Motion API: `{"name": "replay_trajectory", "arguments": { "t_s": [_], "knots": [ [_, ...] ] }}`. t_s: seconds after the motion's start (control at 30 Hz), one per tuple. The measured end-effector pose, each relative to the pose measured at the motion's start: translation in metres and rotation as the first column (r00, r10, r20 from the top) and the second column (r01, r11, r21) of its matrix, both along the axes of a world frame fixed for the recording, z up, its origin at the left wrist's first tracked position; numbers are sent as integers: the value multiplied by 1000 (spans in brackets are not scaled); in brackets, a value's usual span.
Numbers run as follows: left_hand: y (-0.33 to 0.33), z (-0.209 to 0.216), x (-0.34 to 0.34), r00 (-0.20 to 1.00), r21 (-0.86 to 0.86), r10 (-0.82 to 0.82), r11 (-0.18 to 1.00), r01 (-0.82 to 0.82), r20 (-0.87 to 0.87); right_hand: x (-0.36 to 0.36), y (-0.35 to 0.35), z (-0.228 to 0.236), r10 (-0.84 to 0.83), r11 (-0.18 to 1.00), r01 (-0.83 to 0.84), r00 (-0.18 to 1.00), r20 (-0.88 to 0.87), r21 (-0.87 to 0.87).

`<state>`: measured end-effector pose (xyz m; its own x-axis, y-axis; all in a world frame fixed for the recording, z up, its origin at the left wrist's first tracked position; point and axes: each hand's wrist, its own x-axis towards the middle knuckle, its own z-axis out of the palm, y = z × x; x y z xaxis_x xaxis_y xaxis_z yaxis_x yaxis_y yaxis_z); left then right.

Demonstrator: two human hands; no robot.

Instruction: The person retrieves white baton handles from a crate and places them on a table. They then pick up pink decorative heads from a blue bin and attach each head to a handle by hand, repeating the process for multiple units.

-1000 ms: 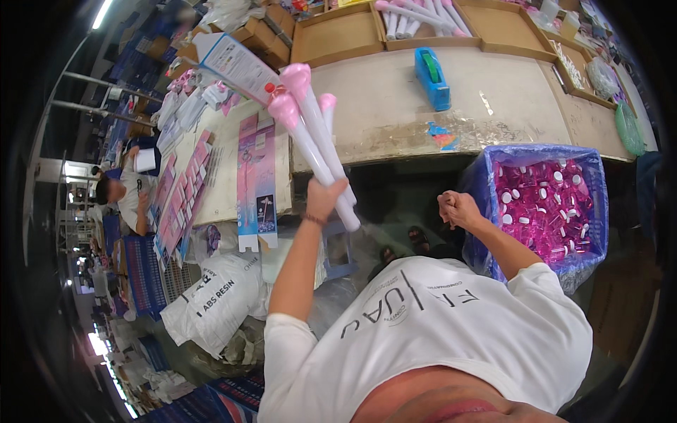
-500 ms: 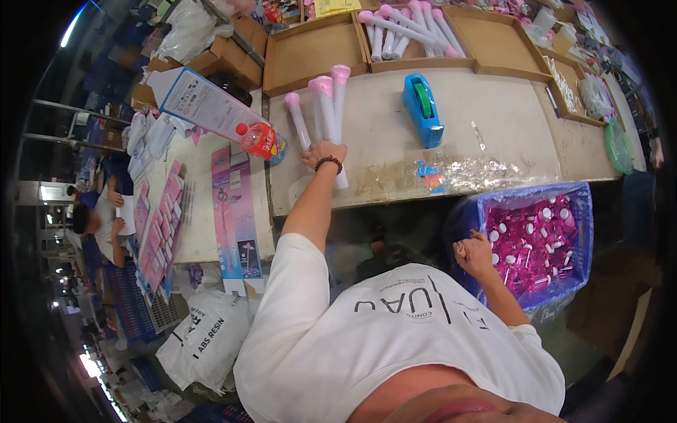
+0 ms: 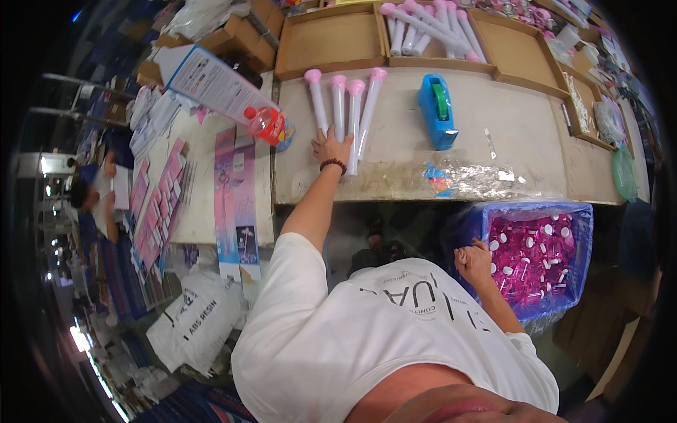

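Observation:
My left hand (image 3: 331,149), with a beaded bracelet at the wrist, rests on the table with fingers spread over the lower ends of several white tubes (image 3: 354,127) with pink tops. These tubes lie side by side, slightly fanned, pink ends pointing away from me. By the left rim of a blue crate, my right hand (image 3: 474,261) hovers with its fingers curled in and nothing visible in them. Lined with clear plastic, the crate (image 3: 587,247) holds many small pink bottles (image 3: 525,261) with white caps.
A blue tape dispenser (image 3: 438,113) stands right of the tubes. Left are a red-labelled drink bottle (image 3: 269,127) and a long printed carton (image 3: 218,88). Shallow cardboard trays (image 3: 328,39) line the back, one with more pink-topped tubes (image 3: 430,28). Another person (image 3: 99,194) works far left.
The pink-topped tubes went from a bunch gripped in my left hand to lying spread on the table. My left fingers have opened. My right hand remains by the crate.

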<state>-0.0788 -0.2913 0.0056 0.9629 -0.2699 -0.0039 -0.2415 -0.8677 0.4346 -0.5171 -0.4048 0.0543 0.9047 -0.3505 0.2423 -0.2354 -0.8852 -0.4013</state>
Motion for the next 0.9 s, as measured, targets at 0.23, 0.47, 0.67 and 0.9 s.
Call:
{"name": "replay_trajectory", "arguments": {
  "t_s": [0.23,0.47,0.67,0.9],
  "knots": [
    [167,-45,-159,964,-293,-96,941,169,250,-9,-1,-9,106,994,-107,992,66,6],
    [334,-98,-397,700,195,309,951,-240,-644,-17,-2,-12,251,960,-272,937,-243,-59],
    [397,-112,-485,513,-111,520,620,-777,-683,-10,7,-5,314,941,-333,778,-544,66],
    [428,-82,-593,485,-411,566,263,-873,-667,-2,25,-63,524,776,-630,662,-536,-19]
  ]
}}
